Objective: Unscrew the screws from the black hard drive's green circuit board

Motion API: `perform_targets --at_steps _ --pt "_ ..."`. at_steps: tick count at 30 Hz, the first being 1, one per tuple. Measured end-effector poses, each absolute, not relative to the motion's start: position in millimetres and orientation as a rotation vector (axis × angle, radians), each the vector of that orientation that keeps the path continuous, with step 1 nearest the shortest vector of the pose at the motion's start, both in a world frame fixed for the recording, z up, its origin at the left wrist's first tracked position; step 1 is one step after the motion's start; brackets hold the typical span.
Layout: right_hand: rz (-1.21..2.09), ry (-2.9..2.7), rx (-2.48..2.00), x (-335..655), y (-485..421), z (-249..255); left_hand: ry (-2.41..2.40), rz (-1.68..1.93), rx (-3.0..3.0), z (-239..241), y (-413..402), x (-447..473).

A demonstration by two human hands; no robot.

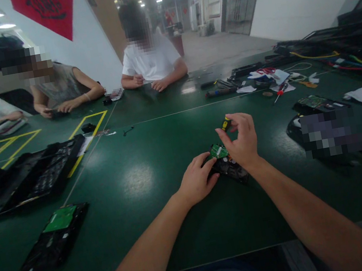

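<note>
In front of me on the green table lies a black device housing with a green circuit board at its far end. My left hand grips the left side of this housing, its fingers reaching onto the board's edge. My right hand is raised over the right side of the housing. Between its thumb and fingers it pinches a screwdriver with a yellow and black handle. The driver's shaft and tip cannot be made out.
A second black device with a green board lies at left front, near long black casings. At right are a board-topped black unit, a red screwdriver and piled cables. Several people sit across the table.
</note>
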State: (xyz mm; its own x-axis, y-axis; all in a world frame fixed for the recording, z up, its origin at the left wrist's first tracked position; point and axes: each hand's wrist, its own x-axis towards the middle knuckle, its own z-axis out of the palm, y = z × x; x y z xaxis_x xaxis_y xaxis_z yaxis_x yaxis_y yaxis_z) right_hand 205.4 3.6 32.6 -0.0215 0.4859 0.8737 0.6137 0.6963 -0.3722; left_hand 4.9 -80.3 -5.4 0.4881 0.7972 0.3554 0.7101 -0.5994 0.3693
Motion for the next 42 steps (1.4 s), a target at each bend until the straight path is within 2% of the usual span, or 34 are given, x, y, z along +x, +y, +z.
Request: perform_targets --at_steps 42 --pt "-0.076 -1.657 -0.883 205.2 5.0 29.1 1.306 0.757 2.558 -7.5 -79.9 4.7"
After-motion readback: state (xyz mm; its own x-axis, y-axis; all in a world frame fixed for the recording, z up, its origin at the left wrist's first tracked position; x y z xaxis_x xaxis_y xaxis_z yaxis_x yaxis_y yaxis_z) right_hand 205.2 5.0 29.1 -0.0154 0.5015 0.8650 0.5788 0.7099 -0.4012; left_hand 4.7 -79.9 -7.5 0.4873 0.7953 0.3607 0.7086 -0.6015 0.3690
